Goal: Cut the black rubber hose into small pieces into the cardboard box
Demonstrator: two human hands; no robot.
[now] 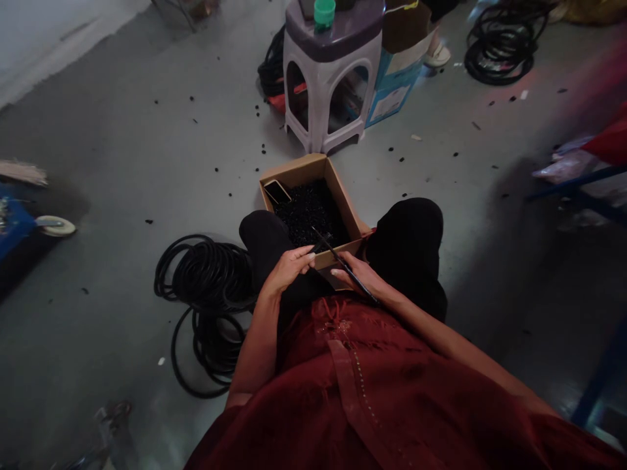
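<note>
My left hand (292,266) pinches a short black piece (318,247) above the near edge of an open cardboard box (345,199). In my right hand (361,273) is a long, slim dark tool with a pointed tip (353,277), slanting from my lap up toward the box; its exact kind is unclear. The tool's tip end crosses close to the black piece, and whether they touch cannot be made out. Many small black pieces (313,205) fill the box, which stands between my knees. A phone (277,191) lies on them in the far left corner.
Coils of black tubing (206,274) lie on the floor left of my leg, with another coil (499,55) far right. A plastic stool (333,39) bearing a green-capped bottle (324,13) stands ahead, beside a blue carton (392,91). Another person's foot (437,55) shows behind it.
</note>
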